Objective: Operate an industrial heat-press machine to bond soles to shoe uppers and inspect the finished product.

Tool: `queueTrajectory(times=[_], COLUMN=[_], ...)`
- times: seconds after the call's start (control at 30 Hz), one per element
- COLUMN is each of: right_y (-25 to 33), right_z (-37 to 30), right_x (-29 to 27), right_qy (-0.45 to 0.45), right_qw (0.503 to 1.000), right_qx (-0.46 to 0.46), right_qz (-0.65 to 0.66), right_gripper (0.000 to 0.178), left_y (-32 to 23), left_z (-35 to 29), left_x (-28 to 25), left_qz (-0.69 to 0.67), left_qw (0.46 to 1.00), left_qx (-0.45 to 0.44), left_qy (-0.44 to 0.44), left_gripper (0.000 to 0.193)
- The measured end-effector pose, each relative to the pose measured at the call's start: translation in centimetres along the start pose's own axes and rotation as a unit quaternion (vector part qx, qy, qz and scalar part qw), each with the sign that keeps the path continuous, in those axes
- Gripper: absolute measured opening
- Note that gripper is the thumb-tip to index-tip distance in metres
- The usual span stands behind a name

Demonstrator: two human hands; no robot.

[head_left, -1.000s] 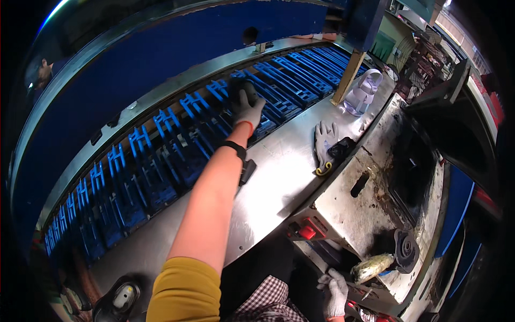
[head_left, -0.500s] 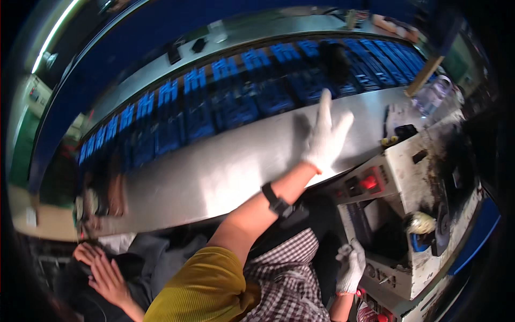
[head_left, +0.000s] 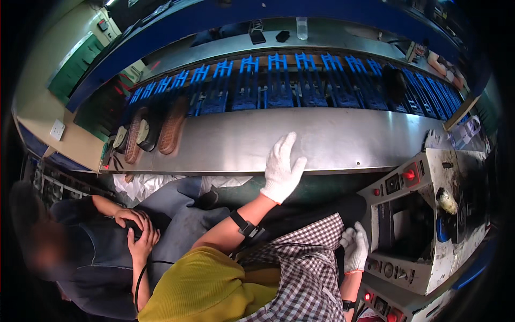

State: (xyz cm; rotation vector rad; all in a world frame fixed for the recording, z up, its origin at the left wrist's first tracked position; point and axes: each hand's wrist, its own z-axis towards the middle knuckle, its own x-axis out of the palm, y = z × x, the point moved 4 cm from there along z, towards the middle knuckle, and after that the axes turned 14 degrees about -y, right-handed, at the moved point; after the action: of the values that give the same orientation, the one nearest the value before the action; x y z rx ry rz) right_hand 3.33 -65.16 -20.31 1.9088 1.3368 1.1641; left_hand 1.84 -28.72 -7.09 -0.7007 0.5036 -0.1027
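My left hand, in a white knit glove, is held over the near edge of the metal table. Its fingers are stretched out with the thumb apart, and nothing is in it. My right hand, gloved in white too, is low beside my checkered apron, close to the worn white machine. Its fingers are loosely bent and apart, and I see no object in them. Brown shoe soles and dark pieces with pale ends lie at the table's left end.
Beyond the table runs a conveyor with blue racks. A co-worker sits at my left, hands together in the lap. A clear plastic container stands at the far right, near a grey glove. A blue beam crosses above.
My left hand has drawn back from beside the blue racks to the table's near edge. My right hand stays low by the machine. The view has turned, bringing the soles into clearer sight.
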Motion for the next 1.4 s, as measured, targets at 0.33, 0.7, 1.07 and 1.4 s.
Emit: queueTrajectory(times=[0.33,0.7,1.07,1.4], right_y=[-8.7,-9.9,-9.3,-8.5], right_z=[3.9,5.3,4.5,4.0], right_x=[-8.1,-9.7,-8.8,-7.6], right_qy=[-0.121,-0.058,-0.103,-0.079], right_qw=[0.956,0.960,0.960,0.962], right_qx=[0.152,0.162,0.170,0.162], right_qz=[0.219,0.221,0.197,0.207], right_gripper=[0.044,0.038,0.036,0.030], left_y=[1.8,1.4,1.1,0.9], left_z=[0.6,0.4,0.5,0.5], left_x=[3.1,3.8,3.6,3.7], left_qz=[0.209,0.223,0.216,0.203], left_qw=[0.966,0.959,0.961,0.964], left_qx=[0.098,0.123,0.116,0.123], left_qy=[0.116,0.124,0.130,0.121], left_gripper=[0.069,0.066,0.061,0.060])
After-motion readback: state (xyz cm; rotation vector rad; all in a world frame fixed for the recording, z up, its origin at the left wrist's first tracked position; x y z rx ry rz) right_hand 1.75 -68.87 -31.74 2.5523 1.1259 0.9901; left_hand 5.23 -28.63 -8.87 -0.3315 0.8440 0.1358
